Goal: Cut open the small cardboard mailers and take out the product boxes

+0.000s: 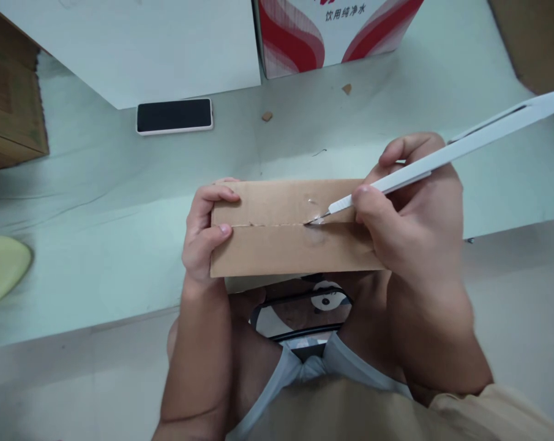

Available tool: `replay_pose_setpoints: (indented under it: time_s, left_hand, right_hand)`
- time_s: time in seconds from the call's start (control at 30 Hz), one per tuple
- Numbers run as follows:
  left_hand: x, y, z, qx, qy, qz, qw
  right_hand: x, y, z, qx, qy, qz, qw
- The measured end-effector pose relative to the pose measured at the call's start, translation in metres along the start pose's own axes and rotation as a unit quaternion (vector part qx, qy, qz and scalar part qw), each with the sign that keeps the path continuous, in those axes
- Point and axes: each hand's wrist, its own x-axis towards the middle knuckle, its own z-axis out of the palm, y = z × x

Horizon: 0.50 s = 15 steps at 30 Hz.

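Note:
A brown cardboard box (277,251) is held up over my lap, its long seam running left to right across the face toward me. My left hand (205,229) grips the box's left end, fingers above the seam and thumb on it. In my right hand (414,208) is a white utility knife (423,162), pinched near its front and slanting up to the right. The blade tip touches the seam near the middle, by a bit of clear tape (317,219). Part of the right end of the box is hidden behind my right hand.
On the pale tabletop (166,171) lie a phone (174,116) and small cardboard scraps (267,116). Behind stand a white panel (166,49) and a red-and-white carton (295,43). A yellow-green object (3,269) sits at the left, a wooden piece (10,92) at the upper left.

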Motion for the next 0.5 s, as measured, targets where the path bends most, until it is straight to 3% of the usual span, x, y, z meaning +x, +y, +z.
replay_pose_setpoints:
  time_s: [0.2, 0.37, 0.5]
  left_hand:
    - [0.0001, -0.0006, -0.0001, -0.008, -0.005, 0.001, 1.000]
    - [0.0007, -0.0030, -0.0014, -0.018, -0.008, -0.005, 1.000]
    - [0.0012, -0.0073, -0.0032, -0.048, -0.008, 0.011, 0.999]
  right_hand:
    - [0.0023, 0.0029, -0.0011, 0.062, -0.030, -0.006, 0.998]
    - [0.0030, 0.0060, -0.0023, 0.037, -0.005, -0.024, 0.999]
    - [0.0006, 0.0049, -0.0030, 0.019, -0.012, 0.006, 1.000]
